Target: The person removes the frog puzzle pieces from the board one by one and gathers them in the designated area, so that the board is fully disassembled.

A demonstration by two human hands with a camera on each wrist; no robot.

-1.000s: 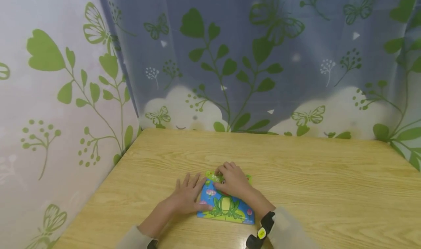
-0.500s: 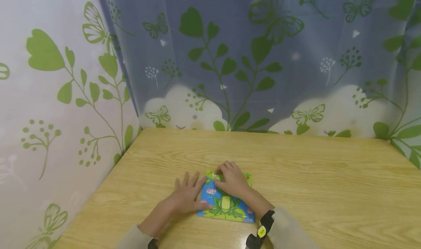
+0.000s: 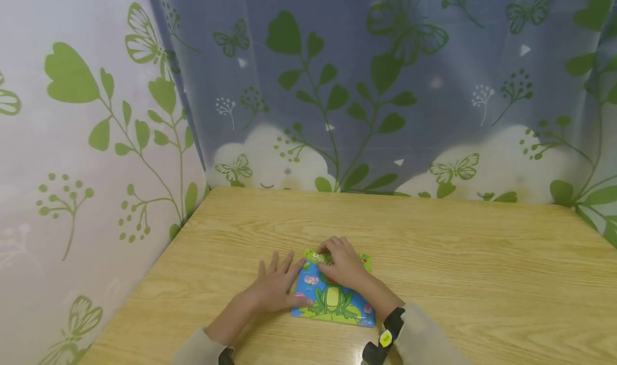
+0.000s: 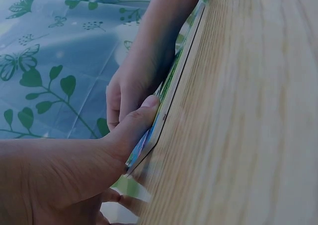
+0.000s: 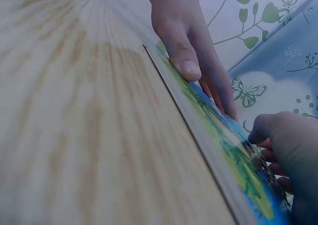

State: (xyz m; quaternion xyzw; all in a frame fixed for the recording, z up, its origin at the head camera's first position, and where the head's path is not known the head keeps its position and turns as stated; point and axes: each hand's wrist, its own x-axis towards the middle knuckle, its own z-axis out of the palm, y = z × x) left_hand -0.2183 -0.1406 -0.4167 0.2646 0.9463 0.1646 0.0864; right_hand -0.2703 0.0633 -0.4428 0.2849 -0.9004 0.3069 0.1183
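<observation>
A flat frog picture board (image 3: 332,299), like a child's jigsaw, lies on the wooden table with a blue background and green frog. Its pale wood edge shows in both wrist views. My left hand (image 3: 276,291) lies spread along the board's left side, its thumb resting on the lower-left corner of the picture. Over the upper part of the board my right hand (image 3: 343,267) bends its fingers down, fingertips right at the surface, hiding some of the frog's head. In the right wrist view its curled fingers (image 5: 271,155) hover close over the picture; I cannot tell whether they pinch a piece.
The wood-grain table (image 3: 482,279) reaches back to a blue curtain (image 3: 308,86) printed with leaves and butterflies. A pale printed curtain (image 3: 29,151) runs down the left side. A dark strap (image 3: 385,338) with a yellow tag circles the right wrist.
Both hands and the board keep nearly the same place; the head view shifts only very slightly.
</observation>
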